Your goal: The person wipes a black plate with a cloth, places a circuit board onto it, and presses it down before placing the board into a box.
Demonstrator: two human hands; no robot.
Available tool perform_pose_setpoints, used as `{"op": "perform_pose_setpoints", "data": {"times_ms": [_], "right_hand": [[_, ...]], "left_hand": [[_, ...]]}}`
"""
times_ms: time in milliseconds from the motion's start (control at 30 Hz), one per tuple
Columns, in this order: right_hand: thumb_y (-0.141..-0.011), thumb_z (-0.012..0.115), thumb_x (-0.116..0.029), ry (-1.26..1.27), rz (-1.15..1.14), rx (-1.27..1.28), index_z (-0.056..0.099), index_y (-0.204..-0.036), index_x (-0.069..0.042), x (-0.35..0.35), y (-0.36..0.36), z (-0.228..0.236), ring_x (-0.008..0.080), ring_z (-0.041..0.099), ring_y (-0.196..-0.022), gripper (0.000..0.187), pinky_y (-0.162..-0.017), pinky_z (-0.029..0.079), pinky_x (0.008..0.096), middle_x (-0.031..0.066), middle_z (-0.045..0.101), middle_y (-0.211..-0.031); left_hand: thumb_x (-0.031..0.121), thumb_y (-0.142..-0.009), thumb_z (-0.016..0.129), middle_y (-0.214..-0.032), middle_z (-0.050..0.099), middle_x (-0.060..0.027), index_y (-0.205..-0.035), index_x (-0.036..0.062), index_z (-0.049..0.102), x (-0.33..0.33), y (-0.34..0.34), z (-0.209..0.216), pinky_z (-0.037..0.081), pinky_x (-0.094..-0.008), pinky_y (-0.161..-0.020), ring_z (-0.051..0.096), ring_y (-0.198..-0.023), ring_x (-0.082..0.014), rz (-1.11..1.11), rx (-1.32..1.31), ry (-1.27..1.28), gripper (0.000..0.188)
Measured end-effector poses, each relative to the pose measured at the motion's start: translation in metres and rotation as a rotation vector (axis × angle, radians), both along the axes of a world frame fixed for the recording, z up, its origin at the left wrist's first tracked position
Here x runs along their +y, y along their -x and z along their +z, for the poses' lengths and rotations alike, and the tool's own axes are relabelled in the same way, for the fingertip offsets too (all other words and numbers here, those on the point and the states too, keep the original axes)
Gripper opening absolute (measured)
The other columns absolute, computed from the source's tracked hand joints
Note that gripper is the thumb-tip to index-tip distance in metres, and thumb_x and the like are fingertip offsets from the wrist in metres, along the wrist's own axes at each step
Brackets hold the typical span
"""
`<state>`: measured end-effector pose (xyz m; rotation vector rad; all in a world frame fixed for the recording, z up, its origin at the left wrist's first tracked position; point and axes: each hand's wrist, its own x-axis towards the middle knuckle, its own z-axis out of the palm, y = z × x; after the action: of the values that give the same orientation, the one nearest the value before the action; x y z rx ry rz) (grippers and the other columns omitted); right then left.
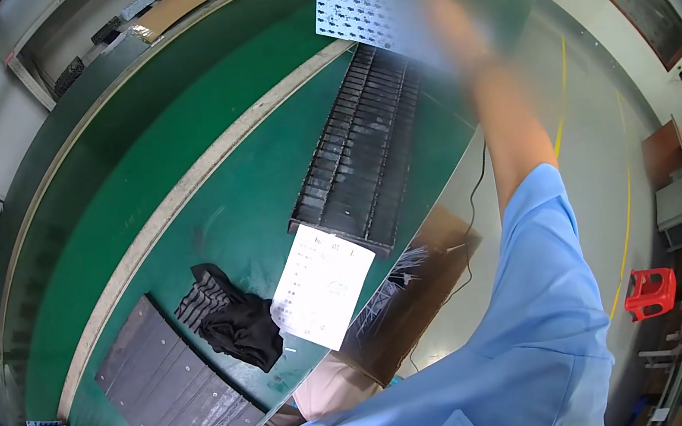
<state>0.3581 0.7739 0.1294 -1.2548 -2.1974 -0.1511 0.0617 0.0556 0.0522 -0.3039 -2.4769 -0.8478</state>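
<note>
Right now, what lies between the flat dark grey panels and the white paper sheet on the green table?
In the head view, a crumpled black cloth lies between the flat dark grey panels and the white paper sheet.

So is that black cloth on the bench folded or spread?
Neither: the black cloth lies crumpled in a loose heap beside the white paper sheet.
</note>
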Motion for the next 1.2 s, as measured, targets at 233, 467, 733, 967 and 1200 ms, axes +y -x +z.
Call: {"op": "perform_pose_setpoints", "data": {"times_ms": [233, 467, 733, 967, 1200], "right_hand": [[-0.08, 0.057, -0.02, -0.113, 0.033, -0.045, 0.059, -0.102, -0.01, 0.03, -0.005, -0.016, 0.0303, 0.056, -0.091, 0.024, -0.08, 0.045, 0.0376, 0.0095, 0.058, -0.096], [-0.08, 0.057, -0.021, -0.052, 0.064, -0.097, 0.058, -0.102, -0.011, 0.031, -0.003, -0.016, 0.0296, 0.056, -0.088, 0.025, -0.078, 0.046, 0.0374, 0.0088, 0.057, -0.093], [-0.08, 0.056, -0.019, -0.289, -0.045, -0.274, 0.058, -0.104, -0.013, 0.029, 0.001, -0.022, 0.0297, 0.055, -0.091, 0.025, -0.078, 0.045, 0.0393, 0.0087, 0.057, -0.094], [-0.08, 0.055, -0.017, -0.236, -0.024, -0.224, 0.059, -0.104, -0.013, 0.022, -0.004, -0.013, 0.0298, 0.054, -0.094, 0.025, -0.079, 0.045, 0.0401, 0.0094, 0.058, -0.095], [-0.086, 0.045, -0.016, -0.015, 0.203, -0.048, 0.059, -0.107, -0.005, 0.044, -0.001, -0.021, 0.0339, 0.055, -0.097, 0.027, -0.084, 0.043, 0.0399, 0.0187, 0.058, -0.105]], "left_hand": [[0.015, -0.086, 0.048, -0.102, 0.055, -0.02, -0.103, -0.0049, 0.056, -0.002, 0.002, 0.0, 0.043, -0.0373, -0.082, 0.053, -0.09, -0.0304, 0.01, 0.005, 0.03, 0.028], [0.015, -0.086, 0.048, -0.101, 0.056, -0.0196, -0.102, -0.0042, 0.056, -0.005, 0.004, -0.004, 0.043, -0.0374, -0.081, 0.053, -0.09, -0.0297, -0.011, 0.03, 0.033, 0.027], [0.014, -0.085, 0.049, -0.101, 0.056, -0.0191, -0.102, -0.0039, 0.056, -0.002, 0.003, -0.003, 0.043, -0.037, -0.081, 0.054, -0.089, -0.0292, 0.005, 0.015, 0.021, 0.026], [0.014, -0.085, 0.05, -0.102, 0.056, -0.0189, -0.101, -0.0037, 0.057, 0.013, 0.013, -0.001, 0.043, -0.0371, -0.081, 0.054, -0.089, -0.0286, -0.041, 0.03, -0.1, 0.025], [0.004, -0.086, 0.045, -0.121, 0.047, -0.0142, -0.118, -0.0012, 0.045, -0.064, 0.013, -0.037, 0.035, -0.0338, -0.095, 0.045, -0.112, -0.0236, -0.025, -0.002, -0.071, 0.032]]}}
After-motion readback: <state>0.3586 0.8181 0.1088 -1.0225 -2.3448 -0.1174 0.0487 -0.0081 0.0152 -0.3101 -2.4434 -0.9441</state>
